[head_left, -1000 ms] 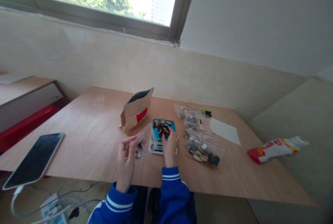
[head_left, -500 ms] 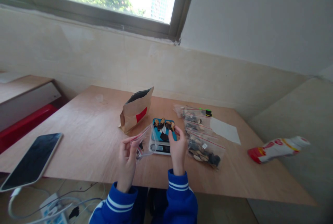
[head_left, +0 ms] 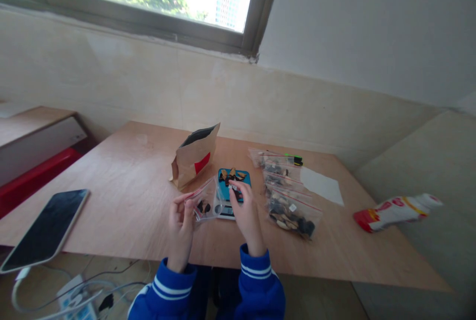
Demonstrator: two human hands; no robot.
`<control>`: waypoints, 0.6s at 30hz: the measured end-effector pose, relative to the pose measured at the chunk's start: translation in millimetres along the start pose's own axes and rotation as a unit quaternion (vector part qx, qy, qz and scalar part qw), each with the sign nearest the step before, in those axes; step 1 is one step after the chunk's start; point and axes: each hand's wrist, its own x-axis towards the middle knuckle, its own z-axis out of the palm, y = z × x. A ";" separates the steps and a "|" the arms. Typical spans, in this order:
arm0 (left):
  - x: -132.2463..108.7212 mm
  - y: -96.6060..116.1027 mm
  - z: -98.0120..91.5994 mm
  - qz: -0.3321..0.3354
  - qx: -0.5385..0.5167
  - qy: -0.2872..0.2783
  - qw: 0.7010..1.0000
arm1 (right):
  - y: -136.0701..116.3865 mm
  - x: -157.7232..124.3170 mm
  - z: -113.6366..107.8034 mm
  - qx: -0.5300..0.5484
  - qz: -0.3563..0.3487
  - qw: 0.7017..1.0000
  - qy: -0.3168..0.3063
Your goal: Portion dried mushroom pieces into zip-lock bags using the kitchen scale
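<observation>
My left hand (head_left: 181, 218) pinches the edge of a clear zip bag (head_left: 212, 192), whose mouth gapes toward the scale. A few dark and tan pieces of dried fungus (head_left: 204, 206) lie inside the bag. Right beside it stands a small digital scale (head_left: 225, 211) with a blue tray, partly hidden by the bag and my fingers. More dried fungus (head_left: 240, 175) is heaped on the tray. Over the tray's near part, my right hand (head_left: 243, 211) is closed at the fingertips, with a dark piece of dried fungus showing between them.
Behind the scale stands an open brown paper pouch (head_left: 191, 161). To the right lie several filled zip bags (head_left: 293, 216), a green-and-black pen (head_left: 296, 159) and white paper (head_left: 323, 186). A bottle (head_left: 394, 213) lies farther right; a tablet (head_left: 48, 228) overhangs the left front edge.
My right hand has shifted left from the tray's right side toward the bag. The bag now shows its dried pieces more plainly, while my left hand stays nearly in place.
</observation>
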 end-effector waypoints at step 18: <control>1.8 -1.3 1.8 -0.010 -0.007 -0.002 1.000 | 36.3 3.9 4.5 -0.252 0.072 0.965 -0.016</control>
